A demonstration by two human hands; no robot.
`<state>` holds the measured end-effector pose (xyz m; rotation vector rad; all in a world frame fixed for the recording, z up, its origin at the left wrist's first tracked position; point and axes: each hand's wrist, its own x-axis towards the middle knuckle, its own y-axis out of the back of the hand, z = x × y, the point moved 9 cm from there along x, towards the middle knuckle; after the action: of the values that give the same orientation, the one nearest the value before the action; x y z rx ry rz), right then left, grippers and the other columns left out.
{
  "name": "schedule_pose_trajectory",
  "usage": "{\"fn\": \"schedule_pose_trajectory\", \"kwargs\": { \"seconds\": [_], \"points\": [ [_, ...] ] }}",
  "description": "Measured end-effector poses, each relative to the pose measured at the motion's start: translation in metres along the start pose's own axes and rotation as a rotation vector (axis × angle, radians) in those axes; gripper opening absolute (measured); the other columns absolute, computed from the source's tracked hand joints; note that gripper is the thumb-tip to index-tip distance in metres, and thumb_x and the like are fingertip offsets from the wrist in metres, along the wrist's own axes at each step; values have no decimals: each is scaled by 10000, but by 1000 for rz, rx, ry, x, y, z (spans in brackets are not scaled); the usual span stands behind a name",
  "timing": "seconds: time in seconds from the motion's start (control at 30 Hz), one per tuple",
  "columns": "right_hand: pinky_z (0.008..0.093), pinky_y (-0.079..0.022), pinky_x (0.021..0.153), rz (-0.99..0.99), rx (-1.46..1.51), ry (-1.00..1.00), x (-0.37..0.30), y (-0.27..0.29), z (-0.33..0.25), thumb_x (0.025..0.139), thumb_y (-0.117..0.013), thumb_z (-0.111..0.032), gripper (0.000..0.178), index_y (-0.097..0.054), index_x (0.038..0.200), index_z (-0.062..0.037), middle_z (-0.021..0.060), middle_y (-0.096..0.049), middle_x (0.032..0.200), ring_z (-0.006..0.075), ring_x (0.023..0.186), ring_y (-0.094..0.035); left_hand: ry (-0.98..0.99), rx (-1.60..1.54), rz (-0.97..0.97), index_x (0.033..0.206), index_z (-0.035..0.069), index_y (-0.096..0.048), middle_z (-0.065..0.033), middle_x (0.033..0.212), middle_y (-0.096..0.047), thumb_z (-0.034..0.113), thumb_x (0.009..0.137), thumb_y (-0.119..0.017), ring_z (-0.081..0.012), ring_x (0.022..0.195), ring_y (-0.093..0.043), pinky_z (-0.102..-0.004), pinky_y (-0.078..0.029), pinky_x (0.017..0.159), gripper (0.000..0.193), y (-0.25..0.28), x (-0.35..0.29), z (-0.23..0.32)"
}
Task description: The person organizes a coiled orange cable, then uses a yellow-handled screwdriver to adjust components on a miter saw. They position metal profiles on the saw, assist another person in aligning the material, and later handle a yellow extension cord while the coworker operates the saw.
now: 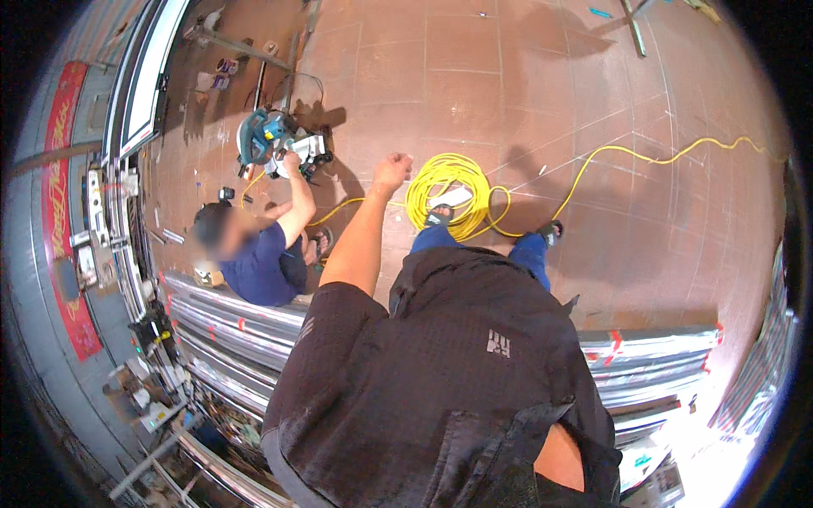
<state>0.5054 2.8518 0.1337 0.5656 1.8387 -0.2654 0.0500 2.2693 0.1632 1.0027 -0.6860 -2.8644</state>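
My left hand (392, 172) reaches out ahead of me above the tiled floor, its fingers curled in, and I see nothing in it. Just right of it in the picture lies a big coil of yellow cable (481, 182), with a white oblong object (450, 197) inside. One of my sandalled feet (439, 215) is at the coil's near edge. Only a patch of bare skin of my right arm (559, 458) shows beside my dark shirt; the right hand is out of sight.
At the left a co-worker (264, 262) squats with a hand on a blue-green mitre saw (258, 140). Long wrapped metal profiles (652, 343) lie behind my feet on both sides. Yellow cable (622, 148) trails right across the floor. Tools and clutter (152, 398) fill the lower left.
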Motion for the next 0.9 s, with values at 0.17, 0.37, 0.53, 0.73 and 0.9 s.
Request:
{"fn": "schedule_pose_trajectory", "kwargs": {
  "seconds": [0.17,0.37,0.53,0.73,0.9],
  "points": [
    [348,-507,664,59,124,-50,66,133,-94,987,-608,-428,383,-593,1219,-122,84,-683,1043,231,839,-656,-166,697,1,1106,101,-705,-105,920,-722,367,912,-683,-293,794,-700,-438,-554,705,330,-109,-34,44],
    [397,-500,800,220,146,201,119,271,-336,994,-578,-443,479,-559,1348,-120,105,-669,1190,245,992,-656,62,399,-133,1197,48,-731,-192,1059,-752,435,902,-703,-293,931,-738,-399,-573,843,487,-243,-109,49],
    [399,-463,926,216,103,305,161,268,-519,1006,-556,-472,609,-473,1484,-103,145,-603,1399,272,1169,-630,221,382,-279,893,29,-766,-159,795,-741,611,889,-604,-315,787,-729,-411,-555,791,604,-309,-98,56],
    [338,-495,675,21,-82,340,206,154,-608,987,-610,-436,460,-614,1282,-84,94,-706,1004,234,911,-705,169,453,-365,833,35,-771,-163,762,-732,643,893,-573,-304,756,-726,-417,-556,779,642,-370,17,108],
    [325,-499,643,-65,-182,211,228,98,-628,971,-651,-386,400,-621,1224,-78,102,-699,940,231,816,-694,40,622,-287,1157,70,-735,-215,1107,-727,469,956,-550,-399,1053,-683,-486,-528,951,484,-388,170,251]
  ]
}}
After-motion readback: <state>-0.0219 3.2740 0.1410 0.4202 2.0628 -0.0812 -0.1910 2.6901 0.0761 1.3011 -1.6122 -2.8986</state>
